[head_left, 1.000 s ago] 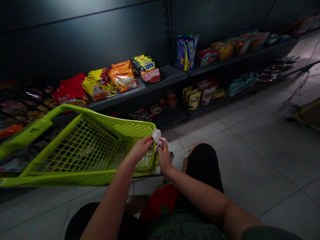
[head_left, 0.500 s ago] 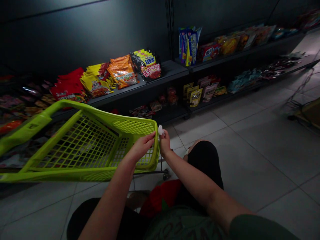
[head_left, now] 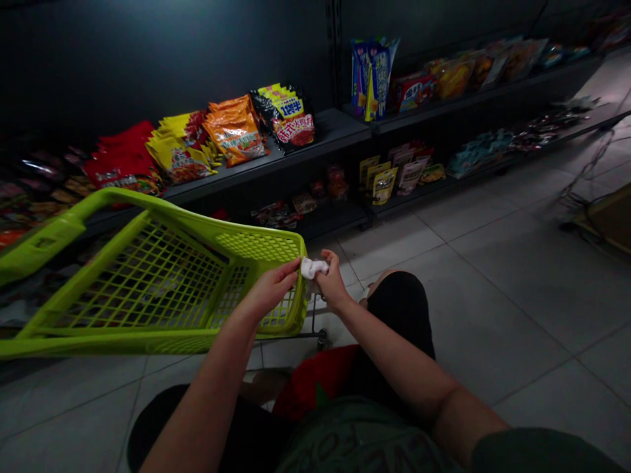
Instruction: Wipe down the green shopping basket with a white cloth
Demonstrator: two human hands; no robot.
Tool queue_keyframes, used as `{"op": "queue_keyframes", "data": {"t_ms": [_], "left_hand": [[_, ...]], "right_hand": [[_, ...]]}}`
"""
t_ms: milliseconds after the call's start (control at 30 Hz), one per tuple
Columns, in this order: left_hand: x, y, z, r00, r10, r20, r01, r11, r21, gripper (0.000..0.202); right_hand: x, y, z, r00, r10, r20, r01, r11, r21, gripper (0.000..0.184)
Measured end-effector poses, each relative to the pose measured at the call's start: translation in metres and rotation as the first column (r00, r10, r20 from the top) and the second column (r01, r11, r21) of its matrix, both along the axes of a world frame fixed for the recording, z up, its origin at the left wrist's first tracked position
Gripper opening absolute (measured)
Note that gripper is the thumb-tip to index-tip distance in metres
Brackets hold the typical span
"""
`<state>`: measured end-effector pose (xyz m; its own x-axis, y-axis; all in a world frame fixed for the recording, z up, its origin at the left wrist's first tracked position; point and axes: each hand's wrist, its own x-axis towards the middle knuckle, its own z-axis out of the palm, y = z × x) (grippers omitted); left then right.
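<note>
A lime-green plastic shopping cart (head_left: pixel 231 345) with lattice walls stands before me, its narrow end close to my knees. My left hand (head_left: pixel 273 288) reaches over the basket, fingers stretched out, their tips touching the inner side of the end rim. Just outside that rim, my right hand (head_left: pixel 334 279) grips a crumpled white cloth (head_left: pixel 314 268). The cloth lies against the rim near the left fingertips. Part of it is hidden by the right fingers.
Behind the cart, a dark shelf (head_left: pixel 340 135) bears red, yellow, orange and black snack packets (head_left: pixel 296 128). Blue packages (head_left: pixel 377 79) stand farther right. Pouches lie on the lower shelf. Pale floor tiles (head_left: pixel 493 309) extend right, with a brown object (head_left: pixel 611 213) at the edge.
My right hand has shifted outward and its fingers have lifted, so more of the white cloth shows. My left hand stays at the rim. The view has shifted slightly.
</note>
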<state>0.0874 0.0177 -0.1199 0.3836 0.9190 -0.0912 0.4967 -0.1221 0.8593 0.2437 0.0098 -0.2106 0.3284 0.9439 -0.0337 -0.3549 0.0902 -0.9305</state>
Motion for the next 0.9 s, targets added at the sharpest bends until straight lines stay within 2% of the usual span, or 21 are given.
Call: {"op": "queue_keyframes", "data": {"t_ms": [67, 133, 233, 367, 467, 533, 600, 667, 733, 767, 833, 900], "left_hand": [[0.002, 0.001, 0.001, 1.000, -0.008, 0.000, 0.008, 1.000, 0.013, 0.057], [0.004, 0.004, 0.002, 1.000, 0.008, 0.002, -0.008, 1.000, 0.011, 0.056], [0.007, 0.007, 0.002, 0.999, 0.038, -0.006, -0.038, 0.999, -0.004, 0.058], [0.010, 0.009, 0.001, 0.998, 0.055, -0.026, -0.055, 0.998, 0.007, 0.061], [0.009, 0.007, 0.001, 0.997, 0.069, -0.033, -0.068, 0.997, 0.019, 0.063], [0.007, 0.004, 0.001, 0.997, 0.067, -0.023, -0.067, 0.998, 0.009, 0.064], [0.005, 0.002, 0.001, 0.998, 0.058, -0.015, -0.058, 0.998, 0.006, 0.063], [0.004, 0.001, 0.001, 0.998, 0.055, -0.024, -0.054, 0.998, 0.020, 0.062], [0.005, 0.000, 0.002, 0.998, 0.051, -0.046, -0.049, 0.998, 0.043, 0.060], [0.006, 0.000, 0.002, 0.998, 0.045, -0.054, -0.042, 0.998, 0.052, 0.059], [0.008, 0.000, 0.003, 0.998, 0.026, -0.061, -0.022, 0.998, 0.067, 0.055], [0.011, 0.001, 0.004, 0.998, 0.004, -0.067, 0.001, 0.997, 0.079, 0.052]], "right_hand": [[-0.001, 0.014, 0.017, 0.980, 0.001, -0.198, 0.000, 1.000, 0.005, 0.057], [-0.009, 0.013, 0.025, 0.959, -0.008, -0.284, 0.012, 1.000, 0.012, 0.052], [-0.025, -0.006, 0.020, 0.985, -0.007, -0.170, 0.014, 0.999, 0.041, 0.052], [-0.036, -0.044, -0.003, 1.000, 0.015, -0.008, -0.015, 1.000, 0.008, 0.043], [-0.039, -0.078, -0.020, 0.984, 0.030, 0.176, -0.030, 1.000, -0.002, 0.039], [-0.041, -0.099, -0.028, 0.963, 0.071, 0.261, -0.086, 0.995, 0.048, 0.036], [-0.040, -0.108, -0.032, 0.948, 0.141, 0.284, -0.176, 0.979, 0.101, 0.030], [-0.033, -0.099, -0.028, 0.949, 0.154, 0.275, -0.188, 0.977, 0.103, 0.021], [-0.022, -0.074, -0.017, 0.962, 0.076, 0.263, -0.098, 0.992, 0.074, 0.019], [-0.015, -0.057, -0.008, 0.971, 0.021, 0.239, -0.036, 0.998, 0.057, 0.024], [-0.004, -0.024, 0.012, 0.995, -0.008, 0.095, 0.005, 1.000, 0.023, 0.042], [0.003, 0.001, 0.029, 0.982, 0.097, -0.164, -0.096, 0.995, 0.016, 0.052]]}}
